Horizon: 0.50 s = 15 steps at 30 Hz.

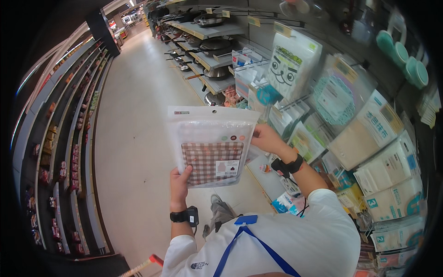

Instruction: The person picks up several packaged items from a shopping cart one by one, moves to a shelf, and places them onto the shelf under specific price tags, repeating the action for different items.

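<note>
A white and clear plastic package with brown-and-white checked cloth inside is held up in front of me. It has a hang hole at its top and a printed label low on its front. My left hand grips its lower left edge, the thumb on the front. My right hand is at its upper right edge; the fingertips are partly hidden behind it, so their hold is not clear. Packaged cloths hang on the rack right of my right hand, and a package with a printed cartoon face hangs above it.
Shelves of pans stand ahead on the right. A long shelf unit with small packs runs along the left side of the aisle floor. A red-ended handle shows at the bottom. Green-cupped utensils hang at the upper right.
</note>
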Motion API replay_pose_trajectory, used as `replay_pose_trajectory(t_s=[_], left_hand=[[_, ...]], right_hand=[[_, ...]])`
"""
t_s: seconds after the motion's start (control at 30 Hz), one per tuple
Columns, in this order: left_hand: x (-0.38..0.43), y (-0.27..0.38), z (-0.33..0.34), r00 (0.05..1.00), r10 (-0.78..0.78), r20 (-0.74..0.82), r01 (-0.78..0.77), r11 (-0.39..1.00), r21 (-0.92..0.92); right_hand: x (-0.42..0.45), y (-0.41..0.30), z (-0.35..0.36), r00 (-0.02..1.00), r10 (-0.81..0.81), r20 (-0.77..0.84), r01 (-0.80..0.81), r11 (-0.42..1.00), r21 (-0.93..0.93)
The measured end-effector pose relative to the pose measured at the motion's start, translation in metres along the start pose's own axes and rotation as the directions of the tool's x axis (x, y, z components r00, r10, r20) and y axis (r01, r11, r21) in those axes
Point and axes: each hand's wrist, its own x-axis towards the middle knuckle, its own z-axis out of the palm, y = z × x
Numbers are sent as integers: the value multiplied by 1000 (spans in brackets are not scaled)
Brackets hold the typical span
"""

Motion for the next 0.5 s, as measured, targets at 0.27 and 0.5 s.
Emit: replay_pose_trajectory(t_s=[0.27,0.5], left_hand=[[149,-6,-25,987,35,156,-5,981,-192],[262,-12,-24,957,-7,290,73,973,-219]], right_hand=[[110,26,5,920,-53,-388,8,993,-115],[165,24,-2,783,9,-621,-128,981,-148]])
